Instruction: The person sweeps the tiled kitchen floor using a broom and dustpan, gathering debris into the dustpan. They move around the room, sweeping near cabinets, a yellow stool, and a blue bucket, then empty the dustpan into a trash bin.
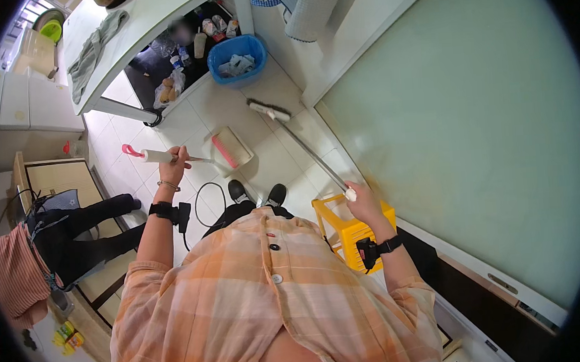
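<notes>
My left hand (177,166) grips the white handle of a long-handled dustpan (237,147), which has a pink comb strip and a pink hanging loop. Its pan is at the tiled floor ahead of my feet. In my right hand (364,203) is the upper end of a broom's metal pole (313,154). The broom head (269,111), white with dark bristles, lies to the right of the pan and apart from it, near the foot of the door frame.
A blue lined bin (237,61) holding waste stands beside a white table (157,16) with bottles and bags beneath. A yellow plastic stool (351,232) is by my right arm, along a frosted glass door (456,104). Another person (67,242) stands at the left. A cable loop (211,204) hangs near my feet.
</notes>
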`<state>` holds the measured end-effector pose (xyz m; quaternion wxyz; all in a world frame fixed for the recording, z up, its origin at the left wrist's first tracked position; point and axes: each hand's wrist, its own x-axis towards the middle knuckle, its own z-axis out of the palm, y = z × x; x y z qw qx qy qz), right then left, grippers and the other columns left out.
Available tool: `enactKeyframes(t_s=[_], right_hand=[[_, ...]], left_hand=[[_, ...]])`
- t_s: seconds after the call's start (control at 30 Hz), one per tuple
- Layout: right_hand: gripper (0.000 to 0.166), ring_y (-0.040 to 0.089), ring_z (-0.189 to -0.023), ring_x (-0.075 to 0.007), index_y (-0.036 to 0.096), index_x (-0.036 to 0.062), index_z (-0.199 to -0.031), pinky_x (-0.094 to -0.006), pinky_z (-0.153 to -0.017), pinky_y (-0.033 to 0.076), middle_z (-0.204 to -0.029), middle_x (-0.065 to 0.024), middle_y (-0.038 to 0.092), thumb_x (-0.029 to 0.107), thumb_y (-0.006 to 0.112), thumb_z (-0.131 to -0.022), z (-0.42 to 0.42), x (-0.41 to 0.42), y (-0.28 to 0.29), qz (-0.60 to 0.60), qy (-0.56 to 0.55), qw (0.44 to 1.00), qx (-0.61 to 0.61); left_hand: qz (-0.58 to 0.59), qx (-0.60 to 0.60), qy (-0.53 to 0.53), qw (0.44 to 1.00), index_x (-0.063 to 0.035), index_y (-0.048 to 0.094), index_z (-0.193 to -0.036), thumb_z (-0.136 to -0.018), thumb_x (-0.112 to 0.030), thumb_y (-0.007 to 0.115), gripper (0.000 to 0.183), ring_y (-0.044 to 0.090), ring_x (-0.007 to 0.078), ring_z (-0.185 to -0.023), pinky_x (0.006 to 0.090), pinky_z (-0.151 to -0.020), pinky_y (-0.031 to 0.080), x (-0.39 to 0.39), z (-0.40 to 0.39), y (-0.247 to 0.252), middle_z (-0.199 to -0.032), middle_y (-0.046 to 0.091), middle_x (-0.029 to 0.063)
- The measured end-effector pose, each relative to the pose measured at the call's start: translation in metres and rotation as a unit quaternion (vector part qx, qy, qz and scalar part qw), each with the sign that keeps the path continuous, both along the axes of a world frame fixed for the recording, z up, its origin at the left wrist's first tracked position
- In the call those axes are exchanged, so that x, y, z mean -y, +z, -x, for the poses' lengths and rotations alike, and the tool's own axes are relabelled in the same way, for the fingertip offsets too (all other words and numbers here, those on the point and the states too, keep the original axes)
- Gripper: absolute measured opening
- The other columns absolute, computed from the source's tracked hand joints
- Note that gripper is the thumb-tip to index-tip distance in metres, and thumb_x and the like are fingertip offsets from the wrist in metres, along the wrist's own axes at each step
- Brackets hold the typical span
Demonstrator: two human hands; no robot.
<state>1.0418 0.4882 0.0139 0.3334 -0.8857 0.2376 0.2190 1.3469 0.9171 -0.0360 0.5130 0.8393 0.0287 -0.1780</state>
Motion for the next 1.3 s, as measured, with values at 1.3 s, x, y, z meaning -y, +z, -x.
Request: enactKeyframes(t_s=[1.3], right_hand=[[0.053,0.062,-0.098,-0.0355,0.052,0.0089,-0.127,-0.0409,-0.084,0.049,-0.107,-0.0212,0.064,0.008,0.059,-0.075,0.097,-0.183,0.020,0.072,-0.282,0.941,-0.170]], left_hand=[[-0.013,-0.030,-0.227,0.973,-0.0009,0.058,-0.083,-0.095,-0.028,0.053,0.030,0.060,0.0132,-0.055,0.0242,-0.050,0.050,-0.006,-0.043,-0.046,-0.073,0.063,0.0056]])
